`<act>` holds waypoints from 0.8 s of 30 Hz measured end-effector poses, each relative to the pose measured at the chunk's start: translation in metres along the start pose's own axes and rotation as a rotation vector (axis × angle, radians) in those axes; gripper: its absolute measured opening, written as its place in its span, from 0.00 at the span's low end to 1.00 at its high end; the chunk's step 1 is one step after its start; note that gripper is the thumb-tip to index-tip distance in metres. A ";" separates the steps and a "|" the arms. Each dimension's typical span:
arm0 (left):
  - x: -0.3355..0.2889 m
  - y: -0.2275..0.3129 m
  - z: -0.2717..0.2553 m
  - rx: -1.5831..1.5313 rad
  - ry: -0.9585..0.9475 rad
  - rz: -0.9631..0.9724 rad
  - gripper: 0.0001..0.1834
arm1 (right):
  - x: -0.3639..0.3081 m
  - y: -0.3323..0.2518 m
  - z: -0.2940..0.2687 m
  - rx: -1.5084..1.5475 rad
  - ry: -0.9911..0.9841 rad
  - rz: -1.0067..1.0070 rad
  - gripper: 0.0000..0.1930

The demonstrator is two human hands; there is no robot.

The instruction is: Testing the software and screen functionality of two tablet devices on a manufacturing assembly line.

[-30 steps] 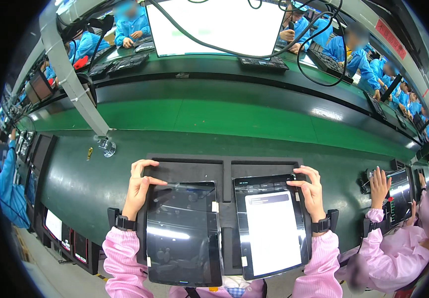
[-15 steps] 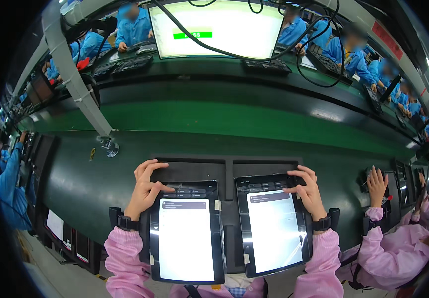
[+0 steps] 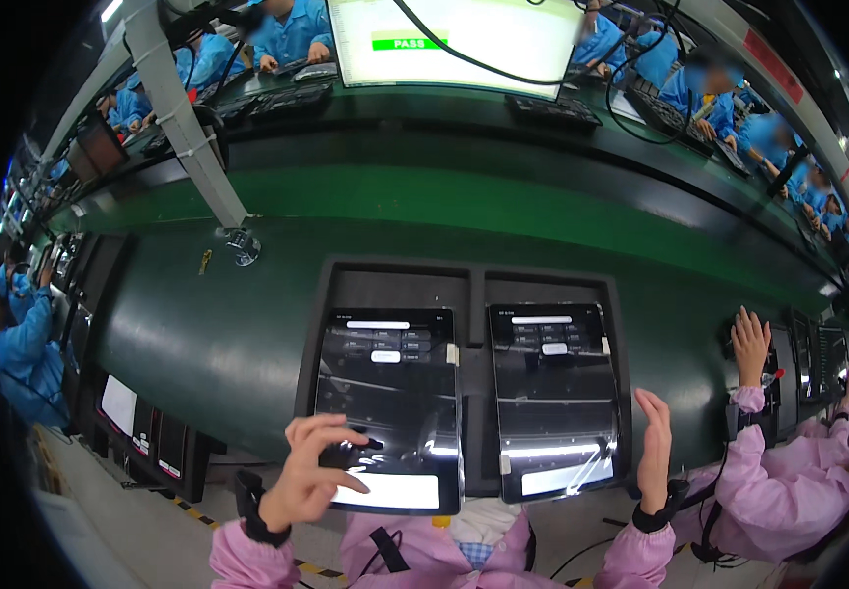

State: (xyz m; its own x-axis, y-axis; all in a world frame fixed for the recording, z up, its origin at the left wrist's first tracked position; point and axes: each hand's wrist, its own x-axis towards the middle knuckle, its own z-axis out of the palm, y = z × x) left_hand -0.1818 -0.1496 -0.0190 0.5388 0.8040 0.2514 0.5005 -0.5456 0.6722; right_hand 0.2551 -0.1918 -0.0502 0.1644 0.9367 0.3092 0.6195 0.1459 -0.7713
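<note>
Two black tablets lie side by side in a black tray (image 3: pixel 476 314). The left tablet (image 3: pixel 395 393) and the right tablet (image 3: pixel 554 402) both have dark screens, with small tiles near the top and a white panel along the bottom. Over the lower left part of the left tablet is my left hand (image 3: pixel 311 473), its fingers spread and holding nothing; a fingertip is at the white panel, though I cannot tell if it touches. My right hand (image 3: pixel 653 452) is upright just off the right tablet's right edge, open, fingers stretched out and nothing in it.
A dark green bench (image 3: pixel 208 334) carries the tray. Behind stand a grey post (image 3: pixel 189 137), a bright monitor (image 3: pixel 483 44) with a green label and dangling cables. At right, a pink-sleeved co-worker's hand (image 3: pixel 750 344) is near other devices. More tablets (image 3: pixel 120 402) lie at lower left.
Both hands have moved down from the tablets' top corners, the right one coming off its tablet. The large white pages on both screens have given way to dark screens. The view has shifted.
</note>
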 end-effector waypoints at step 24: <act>-0.013 0.049 0.043 0.315 0.127 -0.049 0.33 | -0.036 0.005 0.012 0.225 -0.160 0.069 0.41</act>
State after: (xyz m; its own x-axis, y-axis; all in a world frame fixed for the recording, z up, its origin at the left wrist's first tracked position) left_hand -0.1353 -0.1965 -0.0195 0.4301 0.8432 0.3224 0.7188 -0.5360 0.4428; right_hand 0.2430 -0.2206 -0.0720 0.0660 0.9826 0.1737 0.4225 0.1302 -0.8970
